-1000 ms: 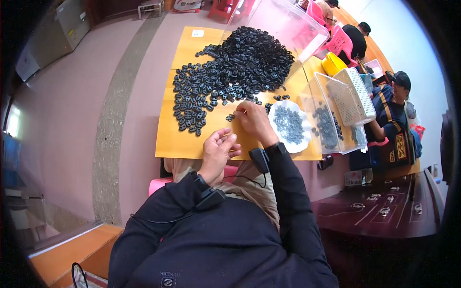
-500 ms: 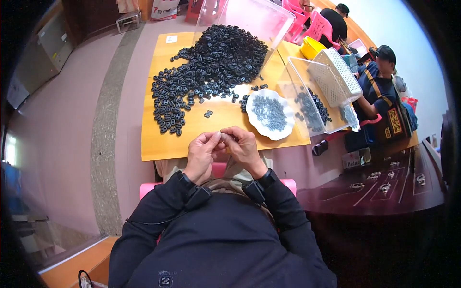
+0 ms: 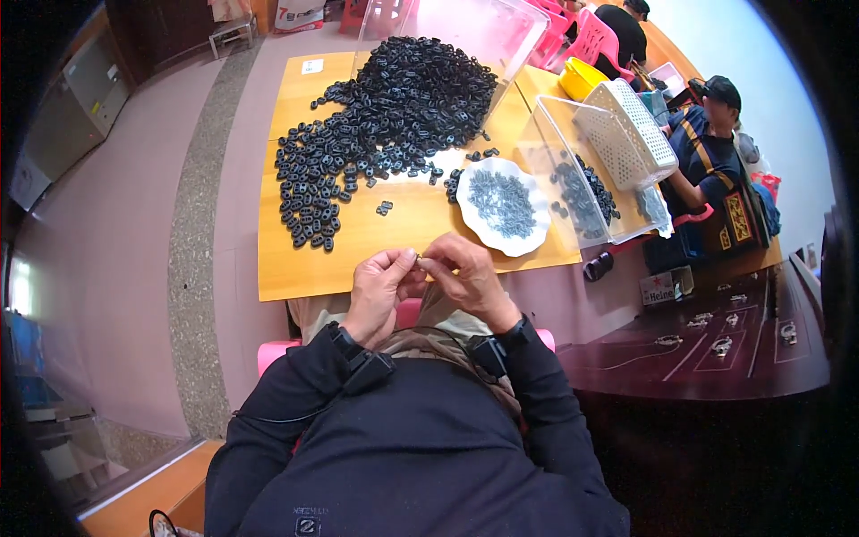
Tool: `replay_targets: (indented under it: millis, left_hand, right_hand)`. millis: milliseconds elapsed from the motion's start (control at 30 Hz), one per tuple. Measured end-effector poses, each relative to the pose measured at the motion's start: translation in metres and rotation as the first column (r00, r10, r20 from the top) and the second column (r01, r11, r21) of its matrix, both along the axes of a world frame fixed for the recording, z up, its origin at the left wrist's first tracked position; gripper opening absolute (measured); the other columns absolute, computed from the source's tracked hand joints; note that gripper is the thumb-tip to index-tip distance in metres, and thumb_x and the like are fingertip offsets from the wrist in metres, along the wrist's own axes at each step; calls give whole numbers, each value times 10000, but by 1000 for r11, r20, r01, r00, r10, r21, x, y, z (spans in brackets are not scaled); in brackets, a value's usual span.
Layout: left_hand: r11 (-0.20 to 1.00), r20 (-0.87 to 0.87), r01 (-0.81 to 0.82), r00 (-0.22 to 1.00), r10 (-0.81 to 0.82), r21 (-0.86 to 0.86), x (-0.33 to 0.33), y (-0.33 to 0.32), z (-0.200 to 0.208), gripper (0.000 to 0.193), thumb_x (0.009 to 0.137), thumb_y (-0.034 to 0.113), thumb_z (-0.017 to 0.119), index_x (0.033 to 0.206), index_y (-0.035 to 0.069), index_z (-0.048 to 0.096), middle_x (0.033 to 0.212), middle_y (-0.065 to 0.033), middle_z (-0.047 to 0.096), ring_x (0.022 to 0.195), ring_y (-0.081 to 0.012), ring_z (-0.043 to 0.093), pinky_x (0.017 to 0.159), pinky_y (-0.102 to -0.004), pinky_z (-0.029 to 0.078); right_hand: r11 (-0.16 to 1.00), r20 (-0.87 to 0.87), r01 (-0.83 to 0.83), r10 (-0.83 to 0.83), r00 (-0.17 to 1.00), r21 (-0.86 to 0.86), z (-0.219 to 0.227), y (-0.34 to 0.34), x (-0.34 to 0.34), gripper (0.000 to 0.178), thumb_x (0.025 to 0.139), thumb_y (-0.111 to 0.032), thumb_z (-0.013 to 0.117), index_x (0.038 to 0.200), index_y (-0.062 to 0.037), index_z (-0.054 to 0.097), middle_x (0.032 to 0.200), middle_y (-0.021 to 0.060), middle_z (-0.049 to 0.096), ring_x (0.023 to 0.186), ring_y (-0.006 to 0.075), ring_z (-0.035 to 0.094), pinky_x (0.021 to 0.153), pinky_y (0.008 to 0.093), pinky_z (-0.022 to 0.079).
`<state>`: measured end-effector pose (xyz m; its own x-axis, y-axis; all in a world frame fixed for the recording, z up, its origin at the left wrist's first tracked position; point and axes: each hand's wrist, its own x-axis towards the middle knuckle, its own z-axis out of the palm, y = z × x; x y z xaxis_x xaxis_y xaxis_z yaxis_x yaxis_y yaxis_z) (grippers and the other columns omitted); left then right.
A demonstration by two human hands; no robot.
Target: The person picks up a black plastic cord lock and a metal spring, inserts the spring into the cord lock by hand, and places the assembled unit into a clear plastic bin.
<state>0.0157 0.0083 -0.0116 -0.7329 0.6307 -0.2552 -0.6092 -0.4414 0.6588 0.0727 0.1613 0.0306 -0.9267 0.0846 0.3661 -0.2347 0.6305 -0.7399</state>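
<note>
A tiny piece (image 3: 419, 257) is pinched by the left hand (image 3: 378, 291) and right hand (image 3: 470, 279), both curled nearly closed; beyond them, black parts (image 3: 420, 103) are heaped on the surface (image 3: 300, 273).

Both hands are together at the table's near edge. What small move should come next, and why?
I'd hold the left hand steady and gently adjust with the right hand: the left thumb and forefinger seem to pinch a small piece, with the right fingertips right beside it. The piece is too small to read, so go gently.
</note>
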Motion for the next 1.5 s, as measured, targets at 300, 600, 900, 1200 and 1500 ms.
replay_targets:
  millis: [300, 600, 900, 1200, 1500]
  left_hand:
    - [1000, 29, 8, 1000, -7, -24, 0, 0, 9, 142, 948, 142, 569, 942, 2, 590, 877, -84, 647, 724, -130, 641, 669, -250, 564]
    - [999, 5, -1, 1000, 1, -50, -5, -2, 7, 125, 925, 113, 601, 957, -7, 610, 874, -74, 649, 740, -123, 641, 674, -246, 568]
    - [998, -21, 18, 1000, -20, -66, -4, 0, 7, 104, 925, 100, 592, 967, 5, 605, 888, -63, 641, 784, -123, 632, 712, -259, 570]
    - [998, -25, 19, 999, -20, -66, -2, 0, 5, 101, 926, 100, 591, 965, 8, 605, 882, -61, 641, 774, -117, 631, 706, -255, 570]
    - [998, -10, 15, 1000, -16, -68, -2, -1, 8, 105, 918, 102, 605, 970, 10, 601, 881, -61, 643, 765, -116, 633, 702, -256, 571]
  right_hand:
    - [823, 4, 299, -344, 939, 484, 0, 101, 2, 132, 793, -132, 679, 888, -41, 680, 853, 133, 634, 752, 314, 638, 664, 378, 497]
    - [791, 63, 314, -404, 912, 526, -10, 107, -12, 110, 794, -144, 645, 831, -50, 688, 823, 140, 630, 776, 342, 621, 684, 411, 481]
    - [844, 32, 303, -352, 935, 442, -18, 118, -14, 92, 773, -112, 652, 783, -24, 629, 776, 144, 618, 758, 332, 618, 680, 401, 481]
    - [898, -36, 351, -355, 934, 265, -19, 121, -7, 90, 760, -86, 649, 813, -13, 645, 719, 114, 642, 593, 197, 614, 562, 302, 483]
    - [931, -74, 319, -311, 948, 178, -24, 128, -11, 81, 788, -39, 655, 859, 0, 660, 735, 106, 664, 605, 141, 619, 565, 265, 486]
